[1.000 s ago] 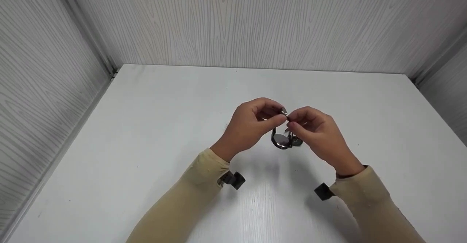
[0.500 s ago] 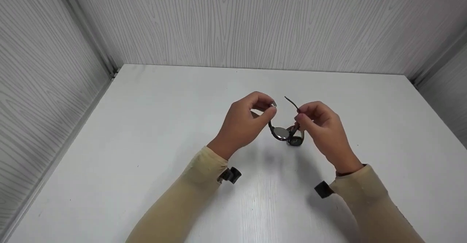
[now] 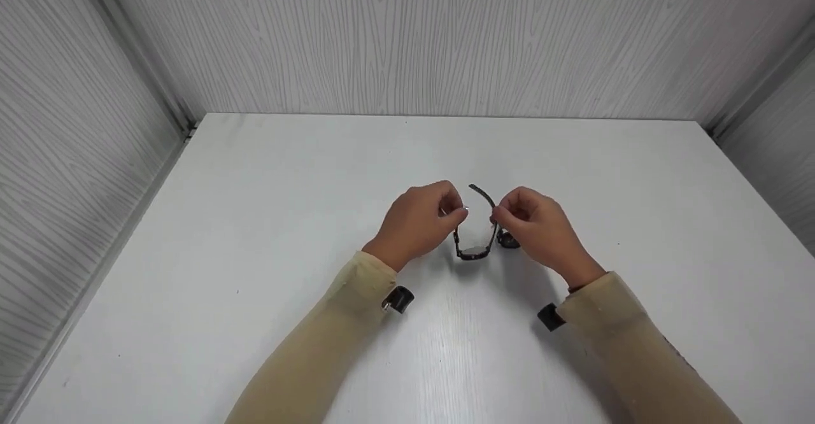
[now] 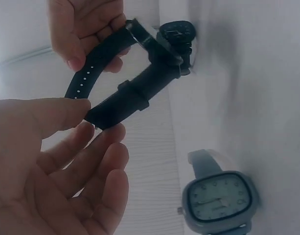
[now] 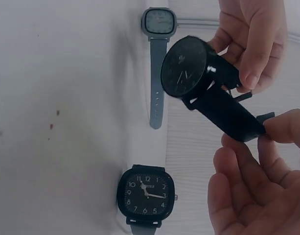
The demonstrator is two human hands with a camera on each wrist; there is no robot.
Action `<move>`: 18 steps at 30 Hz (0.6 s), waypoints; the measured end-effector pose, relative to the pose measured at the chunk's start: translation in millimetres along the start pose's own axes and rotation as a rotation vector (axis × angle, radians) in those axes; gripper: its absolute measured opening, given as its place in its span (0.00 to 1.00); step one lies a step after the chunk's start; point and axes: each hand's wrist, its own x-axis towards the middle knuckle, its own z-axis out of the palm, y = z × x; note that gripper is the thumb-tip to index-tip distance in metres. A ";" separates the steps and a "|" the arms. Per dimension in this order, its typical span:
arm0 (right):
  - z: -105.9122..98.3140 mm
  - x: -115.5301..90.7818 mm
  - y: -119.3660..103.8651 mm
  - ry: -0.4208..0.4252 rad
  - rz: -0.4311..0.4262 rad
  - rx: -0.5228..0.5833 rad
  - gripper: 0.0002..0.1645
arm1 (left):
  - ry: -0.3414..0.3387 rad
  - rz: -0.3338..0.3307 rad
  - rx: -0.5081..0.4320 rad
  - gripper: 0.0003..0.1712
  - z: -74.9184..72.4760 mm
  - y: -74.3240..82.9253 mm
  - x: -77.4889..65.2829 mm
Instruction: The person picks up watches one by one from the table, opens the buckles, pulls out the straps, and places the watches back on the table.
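Note:
Between my two hands hangs a black wristwatch (image 3: 472, 254) with a round dark dial, its strap unfastened. The thumb and fingertips of my left hand (image 3: 415, 221) pinch the buckle end of the strap. My right hand (image 3: 536, 225) pinches the other strap half, whose punched free end (image 3: 482, 193) curves up beyond the fingers. In the left wrist view a row of holes runs along this strap half (image 4: 83, 82). The round dial (image 5: 185, 67) shows in the right wrist view. The buckle itself is mostly hidden by my left fingers.
A black watch with a squarish dial (image 5: 146, 196) lies on the white table (image 3: 305, 176), partly behind my right hand in the head view. A grey watch (image 4: 220, 200) lies on the table near my left hand. Wood-patterned panels (image 3: 388, 42) enclose the back and sides.
The strap ends, held together one second ago, are now apart. My right hand has moved left and down over the last half second, and the watch has come lower, with its case turned edge-on.

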 end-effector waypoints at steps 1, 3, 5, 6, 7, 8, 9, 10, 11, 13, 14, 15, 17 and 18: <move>0.8 2.4 0.6 -0.017 0.009 -0.017 0.09 | -0.002 -0.004 0.001 0.07 0.8 -2.7 0.8; 2.6 6.8 2.8 -0.049 0.030 -0.044 0.09 | -0.011 -0.016 0.004 0.06 3.4 -7.7 2.9; 4.7 10.8 5.6 -0.074 0.051 -0.070 0.09 | -0.028 -0.035 0.010 0.06 5.8 -11.6 5.3; 5.6 12.7 6.9 -0.087 0.062 -0.080 0.09 | -0.035 -0.043 0.015 0.06 6.7 -13.1 6.8; 6.2 14.3 7.8 -0.098 0.070 -0.088 0.09 | -0.042 -0.048 0.022 0.06 7.4 -14.3 8.5; 6.7 15.8 8.3 -0.107 0.081 -0.093 0.09 | -0.048 -0.056 0.026 0.07 8.1 -15.2 10.4; 7.1 17.4 9.0 -0.115 0.089 -0.098 0.10 | -0.055 -0.068 0.025 0.07 8.2 -15.7 12.3; 7.6 18.8 9.6 -0.119 0.097 -0.102 0.10 | -0.061 -0.083 0.021 0.07 8.2 -16.1 14.2; 8.0 20.2 10.1 -0.121 0.104 -0.105 0.10 | -0.066 -0.102 0.017 0.08 8.1 -16.3 16.1; 8.9 22.9 11.8 -0.124 0.118 -0.106 0.10 | -0.077 -0.143 0.009 0.09 7.8 -16.3 19.5; 9.5 24.0 12.7 -0.119 0.125 -0.107 0.10 | -0.082 -0.167 0.006 0.10 7.8 -16.2 20.9; 9.9 25.0 14.1 -0.112 0.130 -0.108 0.10 | -0.087 -0.189 0.005 0.10 7.8 -16.0 22.0; 11.6 27.6 17.3 -0.096 0.138 -0.108 0.11 | -0.098 -0.222 0.004 0.13 8.9 -17.0 23.8; 12.3 28.8 19.0 -0.087 0.133 -0.112 0.11 | -0.104 -0.232 0.001 0.14 9.6 -17.5 24.4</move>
